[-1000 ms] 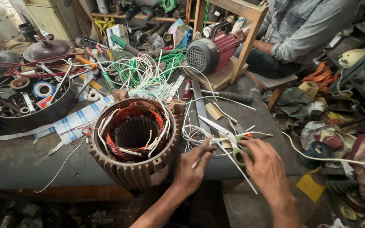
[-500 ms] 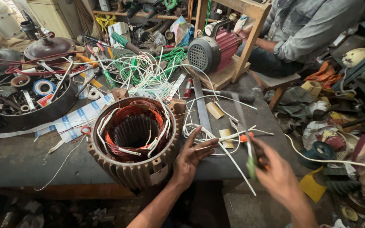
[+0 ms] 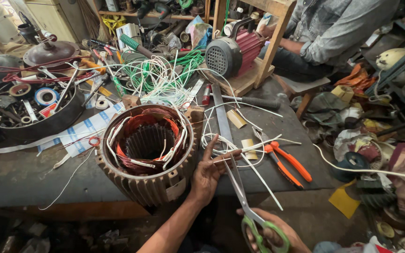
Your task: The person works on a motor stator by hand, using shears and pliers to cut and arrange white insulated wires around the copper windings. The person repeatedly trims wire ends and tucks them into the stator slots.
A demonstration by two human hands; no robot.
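A ribbed brown motor stator (image 3: 148, 154) with copper windings and white sleeved leads stands on the dark workbench (image 3: 19, 175). My left hand (image 3: 210, 169) rests beside it on the right, pinching a bundle of white wires (image 3: 240, 150) between the fingers. My right hand (image 3: 270, 230) is low at the bench's front edge, gripping green-handled scissors (image 3: 244, 199). Their blades point up at the wires near my left fingers. Orange-handled pliers (image 3: 287, 161) lie on the bench just right of the wires.
A metal ruler (image 3: 221, 115) lies behind the wires. Tangled green and white wire (image 3: 160, 77), a round tray of parts (image 3: 29, 110) and a red motor (image 3: 233, 51) fill the back. Another person (image 3: 333, 33) sits at the far right. Clutter covers the floor to the right.
My right hand put the orange pliers down on the bench and now holds the green scissors, drawn back toward me. My left hand keeps hold of the white wires.
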